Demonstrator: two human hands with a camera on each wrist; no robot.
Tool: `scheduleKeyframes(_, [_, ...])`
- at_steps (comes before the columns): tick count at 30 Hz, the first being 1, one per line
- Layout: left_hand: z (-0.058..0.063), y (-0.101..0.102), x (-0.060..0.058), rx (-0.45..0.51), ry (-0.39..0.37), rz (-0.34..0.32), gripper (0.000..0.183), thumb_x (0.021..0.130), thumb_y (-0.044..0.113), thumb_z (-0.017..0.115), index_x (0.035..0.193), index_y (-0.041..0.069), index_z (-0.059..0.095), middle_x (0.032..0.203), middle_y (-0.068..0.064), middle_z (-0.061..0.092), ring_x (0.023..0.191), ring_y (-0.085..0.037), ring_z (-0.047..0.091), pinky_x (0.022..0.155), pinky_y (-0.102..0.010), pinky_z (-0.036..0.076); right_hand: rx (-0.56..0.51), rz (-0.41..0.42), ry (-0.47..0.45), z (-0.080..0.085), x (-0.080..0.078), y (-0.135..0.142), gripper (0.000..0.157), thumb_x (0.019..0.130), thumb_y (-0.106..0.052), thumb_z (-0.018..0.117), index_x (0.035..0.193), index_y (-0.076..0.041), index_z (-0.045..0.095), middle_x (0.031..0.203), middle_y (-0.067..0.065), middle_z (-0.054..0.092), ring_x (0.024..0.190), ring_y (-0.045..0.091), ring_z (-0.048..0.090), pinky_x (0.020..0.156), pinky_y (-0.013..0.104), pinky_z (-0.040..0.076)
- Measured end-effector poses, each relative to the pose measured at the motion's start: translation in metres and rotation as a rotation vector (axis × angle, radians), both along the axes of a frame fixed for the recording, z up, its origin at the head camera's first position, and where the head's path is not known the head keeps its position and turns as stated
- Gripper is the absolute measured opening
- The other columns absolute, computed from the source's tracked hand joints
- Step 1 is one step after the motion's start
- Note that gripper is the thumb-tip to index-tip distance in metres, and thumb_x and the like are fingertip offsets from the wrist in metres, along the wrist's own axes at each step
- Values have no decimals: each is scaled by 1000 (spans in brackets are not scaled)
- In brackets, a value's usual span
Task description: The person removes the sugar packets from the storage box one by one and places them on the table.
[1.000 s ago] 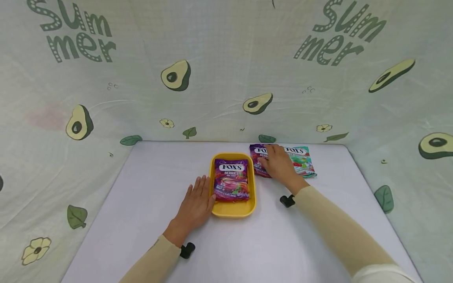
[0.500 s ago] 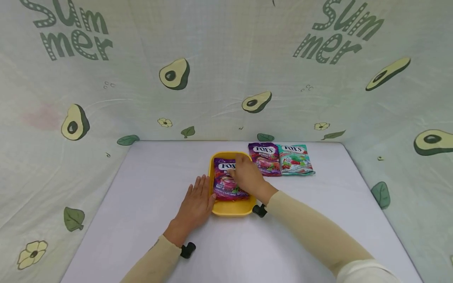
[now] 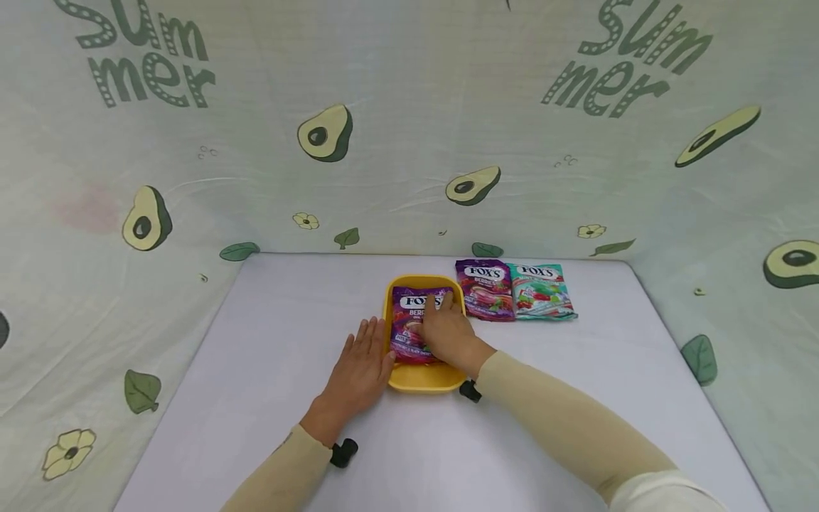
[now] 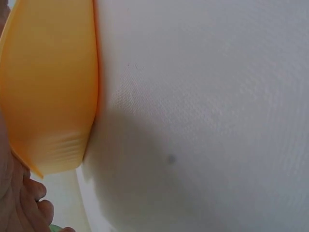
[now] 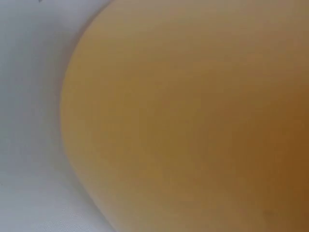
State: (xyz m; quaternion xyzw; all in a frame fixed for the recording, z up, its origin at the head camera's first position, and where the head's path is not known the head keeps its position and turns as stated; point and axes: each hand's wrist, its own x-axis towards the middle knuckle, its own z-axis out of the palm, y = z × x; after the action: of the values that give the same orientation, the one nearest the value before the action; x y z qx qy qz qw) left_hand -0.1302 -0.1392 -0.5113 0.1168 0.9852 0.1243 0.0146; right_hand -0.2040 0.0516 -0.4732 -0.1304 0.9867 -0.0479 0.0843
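Observation:
In the head view a yellow tray [image 3: 424, 380] stands near the middle of the table, with a purple bag of Fox's Berries candy [image 3: 405, 323] lying inside. My left hand [image 3: 355, 370] rests flat at the tray's left side, fingers extended and thumb by the rim. The tray's outer wall [image 4: 53, 87] fills the left part of the left wrist view, close to that hand. My right hand [image 3: 448, 331] reaches over the right rim onto the bag, fingers spread across its front and covering part of the print. The tray [image 5: 169, 121] looms blurred in the right wrist view.
Behind the tray's right side lie another purple Fox's candy bag [image 3: 486, 291] and a teal Fox's candy bag [image 3: 542, 293], side by side. The white table [image 3: 288, 299] meets a cloth backdrop [image 3: 390, 128] printed with avocados along its back and sides.
My right hand has left the purple bag at the back right and come left and toward me onto the bag in the tray. Its fingers have since spread. The left hand stays put.

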Motion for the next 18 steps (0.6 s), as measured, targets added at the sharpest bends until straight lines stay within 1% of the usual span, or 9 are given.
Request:
scheduleKeyframes(3, [0, 1, 0, 8, 1, 1, 73, 102, 49, 34, 158, 11, 7, 165, -9, 12, 153, -28, 9, 121, -53, 19, -5, -18, -7, -1, -1, 1, 88, 93, -59, 51, 152, 1, 26, 150, 39, 28, 130, 54, 44, 98, 56, 48])
scheduleKeyframes(5, [0, 1, 0, 5, 2, 2, 73, 102, 50, 34, 158, 11, 7, 165, -9, 12, 153, -28, 9, 121, -52, 19, -58, -34, -4, -2, -3, 1, 90, 92, -59, 54, 151, 3, 27, 148, 39, 30, 129, 53, 45, 97, 56, 49])
scheduleKeyframes(7, [0, 1, 0, 0, 2, 5, 73, 102, 51, 33, 158, 12, 6, 165, -9, 12, 153, -28, 9, 121, -52, 19, -157, -61, 9, -3, -4, 2, 93, 89, -58, 60, 151, 3, 26, 148, 38, 31, 130, 50, 46, 99, 56, 47])
scheduleKeyframes(9, [-1, 1, 0, 0, 3, 7, 73, 102, 51, 32, 158, 12, 6, 165, -9, 12, 153, -28, 9, 121, -52, 19, -281, -94, 35, -4, -5, 3, 96, 86, -53, 68, 152, 1, 24, 149, 35, 28, 130, 48, 46, 100, 54, 46])
scheduleKeyframes(11, [-1, 1, 0, 1, -1, 10, 73, 102, 51, 33, 158, 12, 6, 165, -9, 12, 153, -28, 9, 121, -52, 19, -410, -125, 66, -5, -4, 4, 99, 83, -47, 74, 154, -5, 19, 152, 29, 23, 132, 44, 46, 103, 52, 45])
scheduleKeyframes(13, [-1, 1, 0, 3, -6, 13, 73, 102, 51, 34, 158, 12, 6, 165, -10, 12, 153, -28, 9, 121, -52, 19, -527, -151, 91, -5, -2, 5, 100, 83, -39, 77, 156, -9, 14, 153, 23, 21, 134, 40, 46, 106, 49, 43])
scheduleKeyframes(15, [-1, 1, 1, 8, -11, 13, 73, 102, 51, 33, 158, 12, 6, 165, -10, 12, 153, -28, 8, 121, -52, 19, -641, -188, 83, -3, -1, 5, 100, 84, -31, 78, 156, -11, 12, 152, 20, 23, 135, 38, 44, 109, 49, 40])
scheduleKeyframes(17, [-1, 1, 0, 7, -14, 11, 73, 102, 51, 31, 158, 12, 5, 165, -10, 11, 153, -28, 8, 121, -52, 18, -738, -213, 59, -1, -1, 5, 96, 85, -26, 77, 156, -11, 15, 149, 17, 32, 134, 36, 45, 110, 50, 38])
scheduleKeyframes(18, [-1, 1, 1, 12, -12, 10, 73, 102, 51, 30, 158, 12, 6, 165, -10, 11, 153, -28, 8, 121, -52, 18, -767, -222, 42, 0, 0, 5, 94, 85, -25, 77, 155, -12, 17, 148, 16, 35, 134, 36, 45, 111, 52, 37])
